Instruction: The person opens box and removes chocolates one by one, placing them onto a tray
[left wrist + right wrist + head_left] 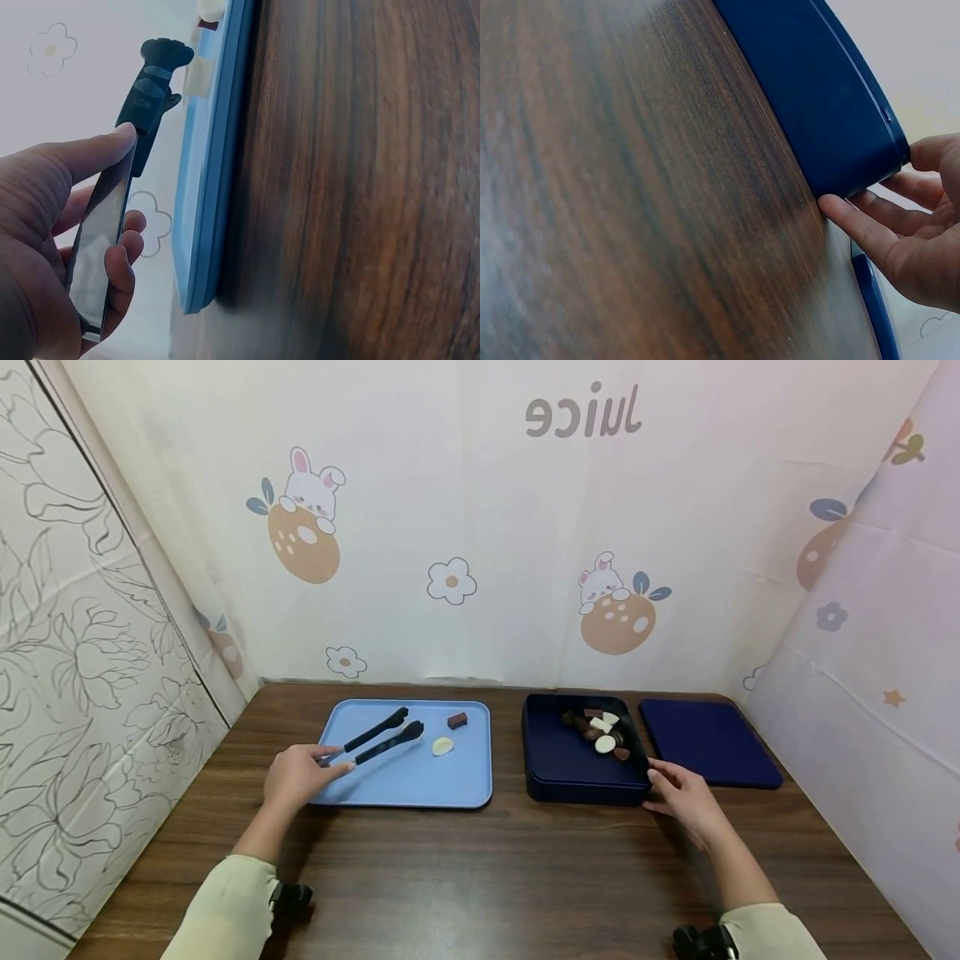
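Note:
My left hand [294, 777] holds a pair of tongs [101, 225] by their metal arms, thumb on one side and curled fingers on the other. Their black paw-shaped tips [408, 732] stand apart over the light blue tray [420, 789]. A cream oval piece [442, 746] and a small dark brown block [457, 721] lie on that tray, just beyond the tips. With extended fingers, my right hand [686, 797] touches the front right corner of a dark navy box [577, 793]. Brown and cream pieces [604, 744] lie grouped in the box's back right part.
A flat navy lid-like panel [708, 743] lies right of the box. The wooden table [480, 877] meets a patterned cloth wall [480, 635] behind, with more cloth at both sides. A gap of tabletop separates tray and box.

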Demonstrator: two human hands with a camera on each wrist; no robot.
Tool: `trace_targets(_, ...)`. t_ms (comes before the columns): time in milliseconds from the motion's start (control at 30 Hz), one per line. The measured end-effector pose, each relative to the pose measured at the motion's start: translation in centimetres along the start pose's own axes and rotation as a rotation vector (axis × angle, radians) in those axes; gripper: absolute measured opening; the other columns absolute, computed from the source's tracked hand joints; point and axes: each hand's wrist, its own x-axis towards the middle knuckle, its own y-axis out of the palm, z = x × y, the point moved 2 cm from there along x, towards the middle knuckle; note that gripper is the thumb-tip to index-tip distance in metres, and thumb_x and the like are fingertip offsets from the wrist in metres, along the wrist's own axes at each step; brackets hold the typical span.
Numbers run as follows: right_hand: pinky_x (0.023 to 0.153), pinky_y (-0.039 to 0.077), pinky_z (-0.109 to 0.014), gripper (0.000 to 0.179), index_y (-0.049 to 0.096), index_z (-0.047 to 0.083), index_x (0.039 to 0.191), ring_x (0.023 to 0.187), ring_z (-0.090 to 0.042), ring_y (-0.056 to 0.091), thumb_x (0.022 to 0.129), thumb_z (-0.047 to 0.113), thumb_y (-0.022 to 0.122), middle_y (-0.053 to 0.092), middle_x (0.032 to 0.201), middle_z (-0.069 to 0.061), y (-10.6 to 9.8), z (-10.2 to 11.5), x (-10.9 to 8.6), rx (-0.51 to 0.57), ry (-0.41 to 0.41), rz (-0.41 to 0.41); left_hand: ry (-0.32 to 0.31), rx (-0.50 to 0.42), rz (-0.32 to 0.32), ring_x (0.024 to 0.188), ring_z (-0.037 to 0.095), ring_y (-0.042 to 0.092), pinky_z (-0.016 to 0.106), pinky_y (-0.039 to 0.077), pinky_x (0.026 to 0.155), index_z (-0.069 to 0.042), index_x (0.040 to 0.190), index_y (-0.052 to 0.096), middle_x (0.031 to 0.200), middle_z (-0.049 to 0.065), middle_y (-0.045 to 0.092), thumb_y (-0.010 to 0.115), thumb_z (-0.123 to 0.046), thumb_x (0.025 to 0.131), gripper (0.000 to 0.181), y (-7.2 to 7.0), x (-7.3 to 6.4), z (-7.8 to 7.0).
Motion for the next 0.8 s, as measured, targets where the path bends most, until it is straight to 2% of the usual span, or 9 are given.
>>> trace_targets(300, 0.085, 0.053, -0.038, 0.056, 0.023, -0.011, 0.149, 0.132, -0.047, 0.031, 0.107, 0.022, 0.040, 0.027, 0.146, -0.035, 0.0, 0.0, -0.1, 0.006, 0.007, -0.003, 0.038, -0.065, -0.005, 0.091, 0.025, 0.064, 0.035, 0.048, 0.064, -0.013, 0.115, 0.075, 0.108, 0.016, 0.071, 0.077, -0.048, 0.081, 0.050, 0.2, -0.1, -1.3)
trace_targets(533, 0.085, 0.053, -0.037, 0.056, 0.025, -0.010, 0.149, 0.129, -0.043, 0.035, 0.107, 0.022, 0.041, 0.029, 0.145, -0.034, 0.0, -0.1, 0.0, 0.002, 0.006, -0.009, 0.051, -0.109, 0.009, 0.091, 0.023, 0.062, 0.032, 0.047, 0.063, -0.013, 0.115, 0.075, 0.111, 0.017, 0.070, 0.079, -0.047, 0.080, 0.049, 0.5, -0.1, -2.5)
trace_targets(800, 0.085, 0.053, -0.037, 0.055, 0.024, -0.011, 0.149, 0.131, -0.046, 0.034, 0.107, 0.021, 0.040, 0.028, 0.146, -0.035, 0.0, -0.1, 0.0, 0.009, 0.005, -0.008, 0.089, -0.149, 0.005, 0.089, 0.022, 0.065, 0.033, 0.051, 0.067, -0.013, 0.113, 0.076, 0.101, 0.011, 0.073, 0.080, -0.044, 0.078, 0.047, 1.2, -0.1, -3.8)
